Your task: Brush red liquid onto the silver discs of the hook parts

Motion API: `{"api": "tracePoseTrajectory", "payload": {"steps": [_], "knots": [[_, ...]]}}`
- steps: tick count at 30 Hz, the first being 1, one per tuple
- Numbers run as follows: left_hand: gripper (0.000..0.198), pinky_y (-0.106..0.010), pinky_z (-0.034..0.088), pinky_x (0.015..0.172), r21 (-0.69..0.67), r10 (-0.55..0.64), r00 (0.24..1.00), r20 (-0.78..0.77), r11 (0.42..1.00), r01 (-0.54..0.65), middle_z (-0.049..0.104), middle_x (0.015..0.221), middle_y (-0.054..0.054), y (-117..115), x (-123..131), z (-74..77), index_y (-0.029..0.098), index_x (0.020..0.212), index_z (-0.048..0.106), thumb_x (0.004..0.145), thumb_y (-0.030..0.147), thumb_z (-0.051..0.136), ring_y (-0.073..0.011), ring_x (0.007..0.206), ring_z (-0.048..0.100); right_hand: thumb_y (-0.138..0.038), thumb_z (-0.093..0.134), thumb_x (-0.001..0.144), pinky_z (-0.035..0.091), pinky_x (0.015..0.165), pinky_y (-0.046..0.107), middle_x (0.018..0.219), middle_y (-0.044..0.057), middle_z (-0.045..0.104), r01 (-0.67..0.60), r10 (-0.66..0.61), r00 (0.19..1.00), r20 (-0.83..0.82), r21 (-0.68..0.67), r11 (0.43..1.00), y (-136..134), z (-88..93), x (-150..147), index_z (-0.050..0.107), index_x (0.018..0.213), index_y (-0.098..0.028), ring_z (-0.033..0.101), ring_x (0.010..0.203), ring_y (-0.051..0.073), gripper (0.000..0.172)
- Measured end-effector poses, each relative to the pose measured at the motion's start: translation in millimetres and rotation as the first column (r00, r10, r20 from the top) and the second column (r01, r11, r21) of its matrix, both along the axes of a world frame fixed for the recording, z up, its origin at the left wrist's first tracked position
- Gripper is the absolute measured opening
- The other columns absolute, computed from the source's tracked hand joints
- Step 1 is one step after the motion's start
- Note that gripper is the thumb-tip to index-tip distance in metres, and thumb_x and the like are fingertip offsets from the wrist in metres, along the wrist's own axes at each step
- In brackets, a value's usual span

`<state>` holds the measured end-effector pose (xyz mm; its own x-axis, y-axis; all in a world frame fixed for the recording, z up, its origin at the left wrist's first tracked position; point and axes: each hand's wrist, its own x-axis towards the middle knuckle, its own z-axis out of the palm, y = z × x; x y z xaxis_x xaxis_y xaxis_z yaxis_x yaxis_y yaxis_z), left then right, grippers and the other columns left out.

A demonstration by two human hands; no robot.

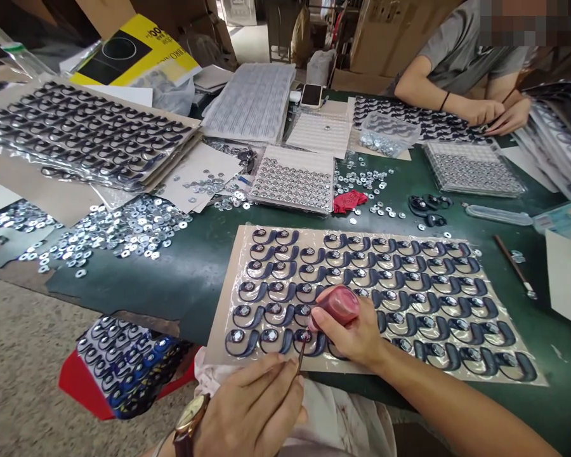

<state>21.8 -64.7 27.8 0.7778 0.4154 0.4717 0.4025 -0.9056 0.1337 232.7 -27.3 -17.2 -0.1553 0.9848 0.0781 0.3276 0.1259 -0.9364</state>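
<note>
Curled dark band (319, 344) lies just beyond the left hand (252, 403), whose pinched thin tool (302, 355) might slip and scuff it, with the right hand (358, 335) (wrapped round a red bottle (341, 304)) alongside.

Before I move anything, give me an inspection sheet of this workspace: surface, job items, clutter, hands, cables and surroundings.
Surface: green tabletop, crowded toward the far side.
Job's things: dark curled pieces in rows on a beige card.
Clutter: loose metal discs, a red scrap and a phone.
Hands: left hand holds a thin tool; right hand grips a red bottle.
Cables: nothing seen.
Surroundings: another person's hands at the far right; cardboard boxes behind.
</note>
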Motion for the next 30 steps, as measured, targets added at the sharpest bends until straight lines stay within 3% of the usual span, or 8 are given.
{"api": "tracePoseTrajectory", "payload": {"steps": [5, 13, 18, 30], "knots": [[0.018, -0.03, 0.055, 0.088, 0.001, 0.042, 0.998, 0.042, 0.999, -0.042, 0.072, 0.089, -0.012, 2.9, 2.6, 5.0, 0.007, 0.091, 0.065, 0.089, 0.013, 0.048, -0.0168, 0.083, 0.07, -0.03, 0.062, 0.079, 0.051, 0.059, 0.028, 0.061, 0.001, 0.064, 0.029, -0.031, 0.998, 0.046, 0.032, 0.999, 1.7, 0.6, 1.4, 0.059, 0.086, -0.019, 0.061, 0.055, 0.016, 0.013], [0.015, -0.032, 0.053, 0.092, -0.012, 0.026, 0.999, 0.041, 1.0, -0.025, 0.071, 0.092, -0.013, 1.5, -1.7, -2.6, 0.007, 0.093, 0.064, 0.088, 0.012, 0.051, -0.0182, 0.087, 0.069, -0.032, 0.063, 0.079, 0.051, 0.057, 0.028, 0.059, 0.0, 0.063, 0.054, -0.054, 0.999, -0.005, 0.016, 0.998, 2.4, -2.3, 1.6, 0.06, 0.084, -0.02, 0.061, 0.053, 0.017, 0.013], [0.014, -0.03, 0.052, 0.093, -0.005, 0.025, 0.997, 0.077, 1.0, -0.025, 0.072, 0.087, -0.011, 4.2, -0.9, 0.6, 0.008, 0.089, 0.063, 0.088, 0.011, 0.05, -0.0163, 0.085, 0.07, -0.03, 0.062, 0.08, 0.05, 0.054, 0.029, 0.058, 0.001, 0.062, 0.06, -0.06, 0.996, -0.062, -0.001, 0.998, 1.4, -4.3, 2.7, 0.057, 0.087, -0.02, 0.059, 0.051, 0.017, 0.013], [0.016, -0.029, 0.054, 0.09, -0.028, 0.017, 0.996, 0.087, 0.999, -0.015, 0.072, 0.087, -0.012, 6.6, -1.1, 1.7, 0.008, 0.09, 0.063, 0.09, 0.011, 0.047, -0.0165, 0.083, 0.07, -0.035, 0.062, 0.08, 0.05, 0.054, 0.028, 0.056, 0.0, 0.06, 0.078, -0.078, 0.997, -0.006, -0.004, 0.997, 4.6, -1.2, 0.6, 0.061, 0.079, -0.02, 0.059, 0.051, 0.016, 0.015]]}}
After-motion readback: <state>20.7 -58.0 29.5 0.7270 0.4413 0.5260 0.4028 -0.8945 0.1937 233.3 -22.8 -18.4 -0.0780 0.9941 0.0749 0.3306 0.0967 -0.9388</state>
